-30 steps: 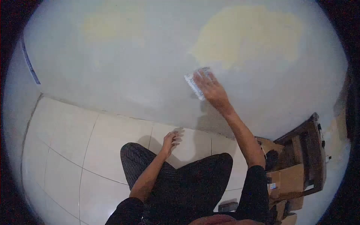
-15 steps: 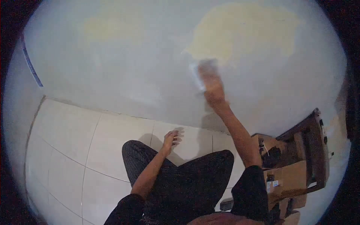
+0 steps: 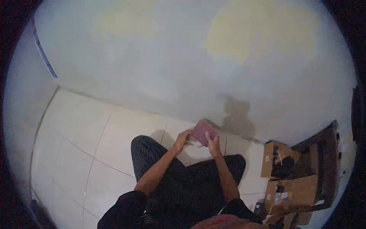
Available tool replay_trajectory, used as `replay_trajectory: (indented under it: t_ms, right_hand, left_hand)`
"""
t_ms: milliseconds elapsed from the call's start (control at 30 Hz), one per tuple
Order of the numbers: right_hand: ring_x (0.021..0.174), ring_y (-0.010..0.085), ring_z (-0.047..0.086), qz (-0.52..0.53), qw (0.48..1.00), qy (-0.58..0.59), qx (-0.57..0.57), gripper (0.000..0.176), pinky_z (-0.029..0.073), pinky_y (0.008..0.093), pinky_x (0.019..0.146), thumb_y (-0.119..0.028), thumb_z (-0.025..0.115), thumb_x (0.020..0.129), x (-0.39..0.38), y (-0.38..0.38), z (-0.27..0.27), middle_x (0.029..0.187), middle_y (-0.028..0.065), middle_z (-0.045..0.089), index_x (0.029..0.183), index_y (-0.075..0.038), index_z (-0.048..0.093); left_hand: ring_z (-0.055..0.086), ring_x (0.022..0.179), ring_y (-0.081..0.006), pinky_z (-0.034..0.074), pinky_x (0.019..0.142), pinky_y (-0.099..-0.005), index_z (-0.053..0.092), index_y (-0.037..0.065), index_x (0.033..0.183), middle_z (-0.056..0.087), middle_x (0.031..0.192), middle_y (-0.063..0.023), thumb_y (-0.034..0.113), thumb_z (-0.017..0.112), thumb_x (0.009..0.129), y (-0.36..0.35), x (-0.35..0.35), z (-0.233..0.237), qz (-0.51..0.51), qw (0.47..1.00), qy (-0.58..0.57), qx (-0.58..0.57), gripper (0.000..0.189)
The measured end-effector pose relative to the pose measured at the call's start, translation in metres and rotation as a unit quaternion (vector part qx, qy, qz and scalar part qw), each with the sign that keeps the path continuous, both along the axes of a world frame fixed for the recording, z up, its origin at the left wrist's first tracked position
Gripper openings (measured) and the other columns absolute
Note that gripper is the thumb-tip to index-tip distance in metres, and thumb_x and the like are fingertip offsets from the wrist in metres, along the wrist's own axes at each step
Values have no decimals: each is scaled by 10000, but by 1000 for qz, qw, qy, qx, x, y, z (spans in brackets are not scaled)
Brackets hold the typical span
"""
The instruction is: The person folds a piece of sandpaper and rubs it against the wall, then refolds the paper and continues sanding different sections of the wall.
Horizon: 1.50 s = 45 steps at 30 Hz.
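Observation:
A reddish-brown, flat rectangular piece (image 3: 201, 132), which looks like a sheet or pad, is held above my crossed legs, close to the foot of the wall. My right hand (image 3: 213, 144) grips its lower right side, with the thumb lying over its face. At its left edge is my left hand (image 3: 183, 139), fingers bent and pointing toward the piece; whether they grip it is unclear. The wall (image 3: 164, 65) in front shows pale yellow patches (image 3: 263, 30) among grey-white areas.
Cardboard boxes (image 3: 301, 191) with dark items stand at the right, beside a dark wooden frame (image 3: 328, 152). Pale floor tiles (image 3: 110, 152) extend to the left. A blue strip (image 3: 44, 55) runs along the left wall. A dark object (image 3: 260, 209) lies near my right side.
My right hand has come down from the wall to my lap, and the reddish piece now shows in it. My left hand has moved slightly right, beside the piece. The view has shifted a little.

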State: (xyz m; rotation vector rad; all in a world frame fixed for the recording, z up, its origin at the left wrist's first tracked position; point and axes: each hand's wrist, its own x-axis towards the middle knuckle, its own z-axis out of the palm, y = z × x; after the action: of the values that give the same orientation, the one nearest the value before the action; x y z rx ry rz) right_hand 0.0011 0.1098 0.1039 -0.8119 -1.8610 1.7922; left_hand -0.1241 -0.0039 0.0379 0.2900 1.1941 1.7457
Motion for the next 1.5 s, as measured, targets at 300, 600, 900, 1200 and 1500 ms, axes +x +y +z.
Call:
replay_trajectory:
  t_ms: [300, 600, 900, 1200, 1500]
  right_hand:
    - [861, 178, 630, -53, 989, 66, -125, 407, 543, 295, 697, -275, 653, 902, 16, 9, -65, 1017, 83, 649, 1180, 9, 566]
    - [771, 148, 625, -95, 995, 24, 4, 352, 497, 294, 712, -259, 676, 884, 21, 12, -94, 949, 89, 667, 1047, 49, 626]
    - [937, 165, 584, -87, 991, -25, -99, 413, 449, 318, 868, -308, 638, 912, 25, 8, -65, 1048, 80, 645, 1135, 36, 587]
    - [946, 170, 584, -64, 991, 31, -117, 463, 453, 348, 872, -339, 659, 893, 27, 9, -73, 1063, 101, 642, 1148, 41, 582]
    - [968, 216, 600, -92, 995, -22, -12, 484, 456, 363, 891, -347, 673, 875, 25, 11, -87, 1062, 132, 645, 1133, 54, 590]
  left_hand:
    - [590, 631, -92, 511, 573, -247, 650, 17, 1107, 638, 761, -34, 214, 668, 889, -4, -2, 1, -13, 988, 144, -62, 295]
    - [644, 640, -121, 547, 539, -254, 650, -4, 1071, 662, 781, -46, 141, 658, 885, -13, 1, -3, -13, 985, 167, -39, 235]
    - [671, 828, -183, 573, 681, -309, 646, 17, 1113, 687, 939, -99, 187, 646, 893, -27, -11, 5, -37, 982, 158, -95, 278]
    - [639, 802, -134, 562, 702, -292, 689, 9, 1034, 688, 922, -63, 192, 631, 911, -22, -7, 12, -62, 972, 197, -114, 228]
    - [626, 759, -99, 553, 624, -271, 689, 8, 940, 685, 871, -45, 181, 629, 910, -21, -10, -7, -69, 950, 273, -137, 186]
